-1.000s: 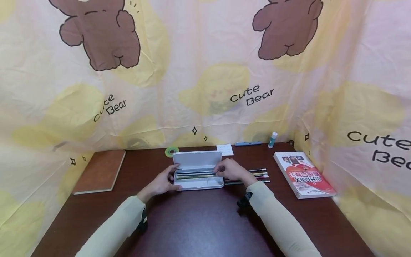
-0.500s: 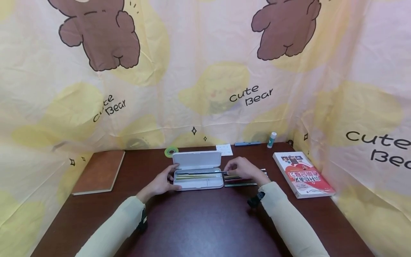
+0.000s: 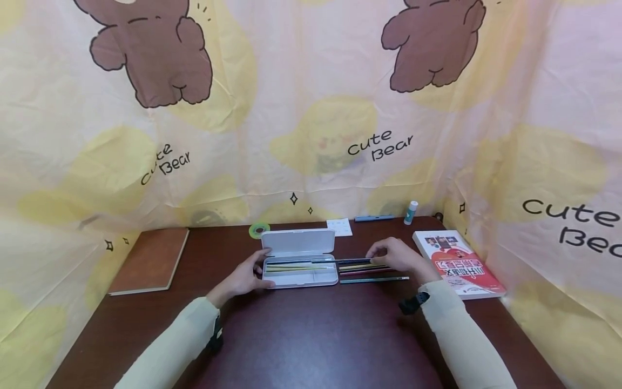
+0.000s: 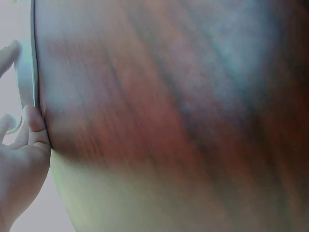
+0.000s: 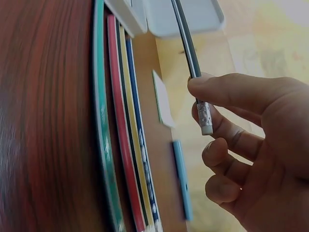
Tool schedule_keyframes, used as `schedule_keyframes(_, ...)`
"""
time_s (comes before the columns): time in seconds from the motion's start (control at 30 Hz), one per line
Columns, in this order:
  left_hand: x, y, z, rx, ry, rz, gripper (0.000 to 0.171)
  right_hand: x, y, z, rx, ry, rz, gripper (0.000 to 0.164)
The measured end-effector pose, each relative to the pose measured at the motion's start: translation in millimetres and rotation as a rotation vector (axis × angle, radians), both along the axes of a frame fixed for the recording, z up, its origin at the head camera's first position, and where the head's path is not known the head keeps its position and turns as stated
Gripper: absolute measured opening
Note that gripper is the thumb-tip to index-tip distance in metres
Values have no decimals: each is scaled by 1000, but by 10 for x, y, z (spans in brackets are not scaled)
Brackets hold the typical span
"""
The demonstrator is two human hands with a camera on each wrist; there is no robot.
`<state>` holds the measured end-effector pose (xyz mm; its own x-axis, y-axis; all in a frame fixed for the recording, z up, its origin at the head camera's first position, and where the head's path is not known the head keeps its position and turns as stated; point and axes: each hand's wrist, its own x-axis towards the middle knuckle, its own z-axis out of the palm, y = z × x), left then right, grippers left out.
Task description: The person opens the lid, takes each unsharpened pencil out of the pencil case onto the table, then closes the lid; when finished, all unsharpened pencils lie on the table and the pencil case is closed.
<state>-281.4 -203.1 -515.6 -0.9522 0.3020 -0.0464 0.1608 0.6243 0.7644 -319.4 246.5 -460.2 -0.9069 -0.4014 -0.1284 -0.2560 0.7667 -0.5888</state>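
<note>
A white pencil case lies open on the table, its lid tipped up behind it. My left hand grips the case's left end, thumb at the front edge. Yellowish pencils and darker ones lie inside. Between thumb and index finger, my right hand pinches a dark striped pencil near its white eraser. That pencil reaches leftward over the case. Below the right hand, several pencils lie beside the case: a teal pencil set apart in front, then a pinkish-red pencil, a yellow pencil and a blue pencil.
At the back stand or lie a green tape roll, a white paper, a blue pen and a glue stick. A brown notebook lies left, a red-and-white book right. Patterned curtain surrounds the table.
From over the case, my right hand has moved right, drawing the dark pencil along with it above the pencils on the table. My left hand stays on the case.
</note>
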Motion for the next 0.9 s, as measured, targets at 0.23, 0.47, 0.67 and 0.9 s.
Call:
schedule_keyframes(0.23,-9,-5,0,7,11,-17,97,56,328,-50,19,36,2,13)
schedule_keyframes(0.47,0,-6,11,6,6,-15,97,104,558,-118,16,-5,-30,11)
schedule_keyframes(0.67,8,-5,9,-2,9,-13,97,124,635,-183,22,-40,-39,10)
schedule_keyframes(0.9,13,4,8,-2,-1,-3,97,123,650,-233,44,-34,-35,10)
